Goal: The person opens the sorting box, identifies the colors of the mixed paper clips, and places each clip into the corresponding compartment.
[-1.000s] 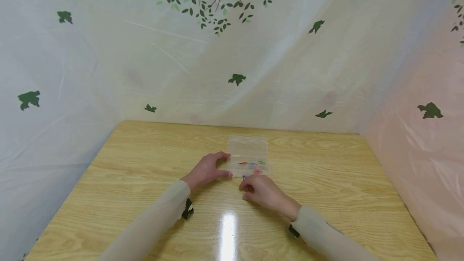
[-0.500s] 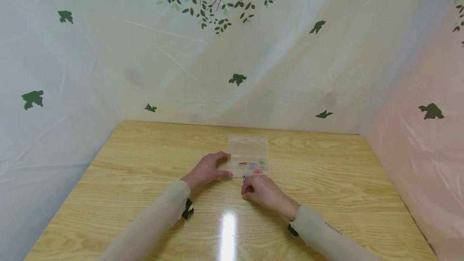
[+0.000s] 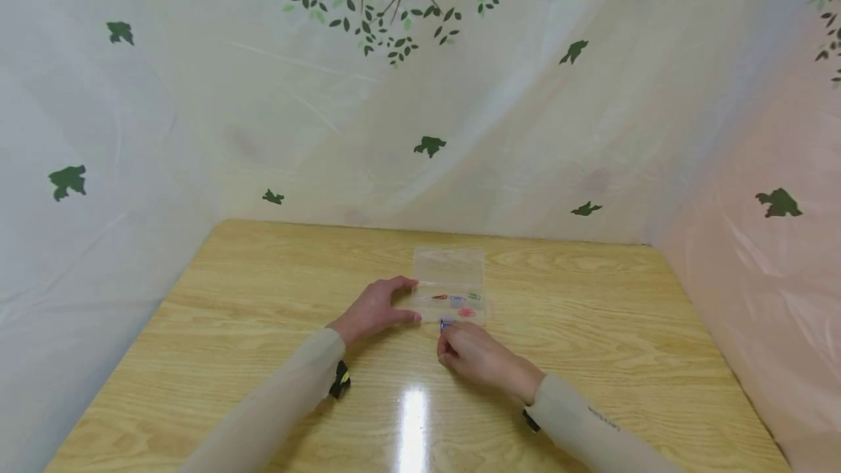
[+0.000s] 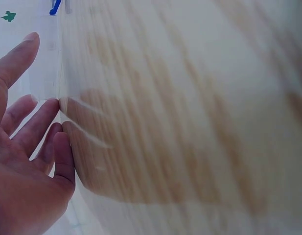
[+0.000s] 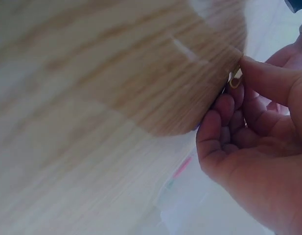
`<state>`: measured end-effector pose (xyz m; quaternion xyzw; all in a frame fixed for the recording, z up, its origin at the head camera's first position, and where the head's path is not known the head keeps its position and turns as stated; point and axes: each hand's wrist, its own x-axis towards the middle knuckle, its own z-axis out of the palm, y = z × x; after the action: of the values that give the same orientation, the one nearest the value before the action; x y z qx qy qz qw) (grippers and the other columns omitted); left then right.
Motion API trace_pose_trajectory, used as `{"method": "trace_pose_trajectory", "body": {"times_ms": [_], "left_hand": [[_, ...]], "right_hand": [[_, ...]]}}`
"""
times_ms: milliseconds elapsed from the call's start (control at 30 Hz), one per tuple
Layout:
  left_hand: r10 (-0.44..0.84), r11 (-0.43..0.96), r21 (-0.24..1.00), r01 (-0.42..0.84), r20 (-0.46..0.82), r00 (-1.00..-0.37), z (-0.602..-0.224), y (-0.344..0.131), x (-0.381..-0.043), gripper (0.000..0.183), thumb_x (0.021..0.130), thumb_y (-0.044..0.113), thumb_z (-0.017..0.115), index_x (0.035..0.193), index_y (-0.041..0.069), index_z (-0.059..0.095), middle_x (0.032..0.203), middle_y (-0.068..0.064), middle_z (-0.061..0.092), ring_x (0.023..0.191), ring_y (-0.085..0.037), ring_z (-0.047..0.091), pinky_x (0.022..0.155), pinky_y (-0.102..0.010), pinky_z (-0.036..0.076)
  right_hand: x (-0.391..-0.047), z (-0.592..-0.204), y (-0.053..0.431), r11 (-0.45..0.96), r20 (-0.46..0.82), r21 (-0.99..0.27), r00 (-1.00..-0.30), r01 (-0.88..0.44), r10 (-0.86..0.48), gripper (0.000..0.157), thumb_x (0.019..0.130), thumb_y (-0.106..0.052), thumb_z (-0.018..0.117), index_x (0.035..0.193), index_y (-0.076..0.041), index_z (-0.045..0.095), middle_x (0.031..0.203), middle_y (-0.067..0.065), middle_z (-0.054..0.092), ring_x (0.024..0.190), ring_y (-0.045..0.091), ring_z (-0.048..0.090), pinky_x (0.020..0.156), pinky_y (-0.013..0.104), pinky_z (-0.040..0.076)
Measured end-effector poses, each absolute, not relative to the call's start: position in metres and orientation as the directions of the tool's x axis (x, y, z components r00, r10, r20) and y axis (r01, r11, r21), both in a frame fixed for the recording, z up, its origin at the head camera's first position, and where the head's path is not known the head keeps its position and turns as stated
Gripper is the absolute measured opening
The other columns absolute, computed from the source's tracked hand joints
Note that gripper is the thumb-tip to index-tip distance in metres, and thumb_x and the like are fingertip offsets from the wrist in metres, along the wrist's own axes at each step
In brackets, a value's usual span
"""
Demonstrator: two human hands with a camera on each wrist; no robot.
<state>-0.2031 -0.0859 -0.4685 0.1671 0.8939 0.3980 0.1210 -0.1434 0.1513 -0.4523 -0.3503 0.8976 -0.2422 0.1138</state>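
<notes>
A clear plastic box (image 3: 427,311) lies with its lid folded back on the table, holding several small coloured clips (image 3: 458,301) in red, blue, green and pink. My left hand (image 3: 374,310) stands at its left side, fingers and thumb spread, tips at the two left corners. In front of the box my right hand (image 3: 482,356) is low on the table. Its thumb and forefinger pinch a small yellow looped wire piece (image 5: 235,82), mostly hidden by the fingers. A blue clip (image 3: 443,325) shows between the right hand and the box's front edge, partly covered by the hand.
The wood-grain table (image 3: 315,268) carries a bright light reflection near its front. A pale curtain (image 3: 315,137) with printed leaves and green birds encloses the back and sides. Each sleeve has a dark wrist strap (image 3: 340,379).
My right hand has shifted very slightly right and its fingers have curled in a little, so more of the blue clip shows. The left hand and the box stay put.
</notes>
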Motion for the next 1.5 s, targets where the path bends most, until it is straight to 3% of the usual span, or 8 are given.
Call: {"method": "trace_pose_trajectory", "body": {"times_ms": [333, 667, 900, 1167, 1500], "left_hand": [[0.396, 0.638, 0.748, 0.185, -0.112, -0.911, -0.469, -0.087, -0.203, 0.069, 0.087, 0.030, 0.086, 0.146, 0.009, 0.057, 0.148, -0.013, 0.057, 0.141, -0.036, 0.048, 0.120, -0.051, 0.036], [0.394, 0.636, 0.749, 0.185, -0.108, -0.913, -0.467, -0.087, -0.204, 0.068, 0.087, 0.030, 0.086, 0.145, 0.009, 0.058, 0.148, -0.013, 0.058, 0.140, -0.035, 0.049, 0.119, -0.050, 0.037], [0.396, 0.633, 0.750, 0.192, -0.100, -0.913, -0.468, -0.086, -0.203, 0.068, 0.087, 0.030, 0.086, 0.145, 0.008, 0.058, 0.147, -0.014, 0.058, 0.139, -0.036, 0.050, 0.118, -0.051, 0.038], [0.396, 0.632, 0.749, 0.198, -0.093, -0.913, -0.466, -0.086, -0.202, 0.069, 0.086, 0.031, 0.086, 0.145, 0.008, 0.058, 0.147, -0.014, 0.058, 0.139, -0.035, 0.050, 0.118, -0.051, 0.038], [0.398, 0.627, 0.752, 0.203, -0.086, -0.913, -0.466, -0.086, -0.202, 0.068, 0.086, 0.030, 0.086, 0.144, 0.007, 0.058, 0.147, -0.013, 0.058, 0.140, -0.034, 0.050, 0.119, -0.050, 0.037]], "right_hand": [[-0.146, -0.450, 0.161, 0.634, -0.111, -0.669, -0.791, -0.388, -0.602, 0.012, 0.101, -0.009, 0.067, 0.091, -0.016, 0.068, 0.083, -0.010, 0.061, 0.075, 0.007, 0.054, 0.069, 0.025, 0.050], [-0.148, -0.433, 0.165, 0.571, 0.004, -0.713, -0.817, -0.407, -0.577, 0.010, 0.101, -0.006, 0.067, 0.093, -0.013, 0.067, 0.089, -0.007, 0.060, 0.080, 0.009, 0.053, 0.068, 0.024, 0.050], [-0.152, -0.426, 0.162, 0.557, 0.049, -0.731, -0.844, -0.395, -0.534, 0.010, 0.102, -0.010, 0.067, 0.093, -0.014, 0.064, 0.092, -0.006, 0.064, 0.085, 0.009, 0.058, 0.077, 0.028, 0.053], [-0.155, -0.420, 0.159, 0.545, 0.070, -0.760, -0.879, -0.353, -0.472, 0.005, 0.103, -0.013, 0.065, 0.099, -0.011, 0.065, 0.092, 0.006, 0.070, 0.085, 0.012, 0.061, 0.072, 0.027, 0.052], [-0.163, -0.418, 0.153, 0.507, 0.138, -0.776, -0.886, -0.374, -0.443, 0.005, 0.102, -0.013, 0.068, 0.103, -0.009, 0.071, 0.093, -0.004, 0.070, 0.084, 0.012, 0.062, 0.071, 0.026, 0.054]]}}
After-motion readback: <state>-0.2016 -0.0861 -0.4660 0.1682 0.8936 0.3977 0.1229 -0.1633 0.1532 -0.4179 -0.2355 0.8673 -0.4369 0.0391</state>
